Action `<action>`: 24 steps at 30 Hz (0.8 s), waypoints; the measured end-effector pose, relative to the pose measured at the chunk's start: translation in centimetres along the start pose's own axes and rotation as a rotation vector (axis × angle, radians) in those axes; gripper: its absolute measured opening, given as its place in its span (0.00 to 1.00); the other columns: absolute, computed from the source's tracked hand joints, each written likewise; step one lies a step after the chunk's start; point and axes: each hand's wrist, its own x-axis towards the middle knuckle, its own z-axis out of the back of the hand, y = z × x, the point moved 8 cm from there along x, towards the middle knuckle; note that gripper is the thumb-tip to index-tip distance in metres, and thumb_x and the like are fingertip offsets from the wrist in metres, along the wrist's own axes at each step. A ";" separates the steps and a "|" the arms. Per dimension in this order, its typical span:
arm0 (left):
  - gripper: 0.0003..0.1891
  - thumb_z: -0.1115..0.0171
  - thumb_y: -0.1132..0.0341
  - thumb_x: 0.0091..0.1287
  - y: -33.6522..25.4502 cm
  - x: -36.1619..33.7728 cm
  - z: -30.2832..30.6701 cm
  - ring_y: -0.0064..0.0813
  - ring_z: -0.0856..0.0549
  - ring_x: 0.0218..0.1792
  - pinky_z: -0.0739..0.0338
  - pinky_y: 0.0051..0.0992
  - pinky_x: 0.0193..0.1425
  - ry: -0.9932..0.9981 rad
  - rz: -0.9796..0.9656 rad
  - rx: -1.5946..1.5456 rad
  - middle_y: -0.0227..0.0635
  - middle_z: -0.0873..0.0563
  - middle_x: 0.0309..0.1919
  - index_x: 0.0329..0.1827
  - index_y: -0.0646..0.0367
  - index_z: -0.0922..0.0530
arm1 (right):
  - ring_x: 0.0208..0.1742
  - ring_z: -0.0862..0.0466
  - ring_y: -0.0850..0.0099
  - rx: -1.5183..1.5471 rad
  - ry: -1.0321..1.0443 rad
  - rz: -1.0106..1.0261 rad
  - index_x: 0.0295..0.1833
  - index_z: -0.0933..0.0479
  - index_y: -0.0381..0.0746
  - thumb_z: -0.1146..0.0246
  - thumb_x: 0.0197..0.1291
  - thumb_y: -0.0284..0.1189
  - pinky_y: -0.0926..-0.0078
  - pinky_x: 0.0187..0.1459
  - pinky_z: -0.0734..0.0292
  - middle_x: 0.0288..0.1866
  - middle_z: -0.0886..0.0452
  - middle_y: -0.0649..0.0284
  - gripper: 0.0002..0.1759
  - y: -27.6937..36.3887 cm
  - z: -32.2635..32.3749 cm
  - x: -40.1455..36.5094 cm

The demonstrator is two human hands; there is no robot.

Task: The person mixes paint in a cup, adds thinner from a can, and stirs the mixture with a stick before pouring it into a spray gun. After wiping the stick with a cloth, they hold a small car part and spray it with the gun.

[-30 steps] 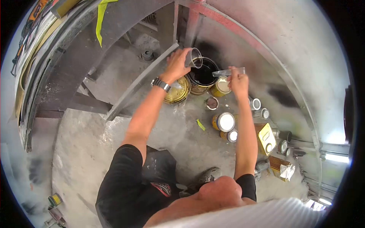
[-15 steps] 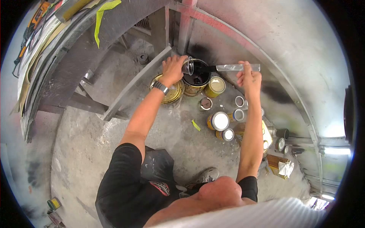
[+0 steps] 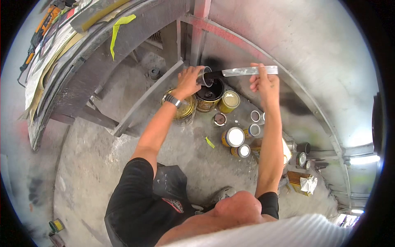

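Observation:
My left hand (image 3: 189, 82) is closed round a clear plastic cup (image 3: 204, 76), tilted above the left rim of a large open can of black paint (image 3: 210, 94). Between the fingers of my right hand (image 3: 264, 81) is the bare end of a long, flat metal stir stick (image 3: 242, 71). Its other end is coated in black paint and reaches the mouth of the cup. Whether any paint lies inside the cup is hard to make out. Below my left wrist stands a gold-lidded can (image 3: 183, 108), and a yellow can (image 3: 228, 101) is right of the paint can.
Several smaller cans, one with a white lid (image 3: 235, 137), stand on the concrete floor (image 3: 181, 144) below and to the right. A metal bar (image 3: 148, 98) slants at the left. A paint-stained wall (image 3: 263, 49) rises behind the cans. Papers lie on a shelf (image 3: 51, 72) at upper left.
The stick's black end has moved up and left, from over the black paint to the cup's mouth. My right hand has shifted slightly left. My left hand still holds the cup.

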 end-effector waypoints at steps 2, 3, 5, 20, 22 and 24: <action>0.44 0.24 0.71 0.55 -0.1 0.3 0.6 0.49 0.23 0.71 0.30 0.48 0.75 0.001 -0.092 -0.186 0.44 0.20 0.68 0.78 0.47 0.32 | 0.22 0.20 0.79 0.034 0.070 0.017 0.61 0.15 0.33 0.43 0.83 0.44 0.78 0.24 0.25 0.29 0.17 0.65 0.25 -1.0 -1.8 0.0; 0.44 0.24 0.72 0.55 -0.4 0.4 1.1 0.47 0.22 0.72 0.30 0.46 0.77 0.004 -0.138 -0.279 0.44 0.20 0.68 0.78 0.49 0.33 | 0.29 0.16 0.78 0.006 0.162 0.010 0.63 0.15 0.35 0.42 0.82 0.41 0.78 0.31 0.20 0.31 0.16 0.64 0.22 -1.0 -2.8 -0.4; 0.44 0.22 0.73 0.54 -1.2 0.3 1.9 0.42 0.22 0.73 0.30 0.41 0.79 -0.002 -0.233 -0.464 0.42 0.20 0.69 0.77 0.53 0.33 | 0.34 0.15 0.78 -0.117 0.231 0.097 0.63 0.15 0.36 0.41 0.82 0.39 0.78 0.37 0.18 0.34 0.15 0.64 0.20 0.0 -3.7 -1.5; 0.39 0.21 0.74 0.56 -10.8 -5.0 0.9 0.44 0.19 0.70 0.25 0.38 0.76 0.116 -0.481 -0.564 0.41 0.19 0.64 0.72 0.57 0.29 | 0.38 0.13 0.50 -0.647 0.375 0.471 0.62 0.14 0.42 0.30 0.68 0.23 0.58 0.42 0.18 0.43 0.13 0.52 0.18 4.8 -1.0 -15.0; 0.38 0.21 0.74 0.56 -11.4 -5.4 0.3 0.45 0.19 0.70 0.24 0.39 0.74 0.093 -0.537 -0.502 0.42 0.19 0.64 0.71 0.57 0.29 | 0.36 0.14 0.52 -0.587 0.326 0.423 0.62 0.14 0.42 0.30 0.67 0.23 0.59 0.40 0.19 0.41 0.14 0.52 0.18 4.3 0.3 -15.7; 0.38 0.21 0.74 0.57 -12.2 -6.1 -0.2 0.45 0.19 0.69 0.24 0.39 0.74 0.082 -0.569 -0.457 0.42 0.19 0.64 0.71 0.57 0.29 | 0.31 0.19 0.54 -0.571 0.304 0.493 0.62 0.14 0.41 0.30 0.68 0.23 0.60 0.38 0.21 0.38 0.15 0.53 0.17 3.8 1.1 -16.5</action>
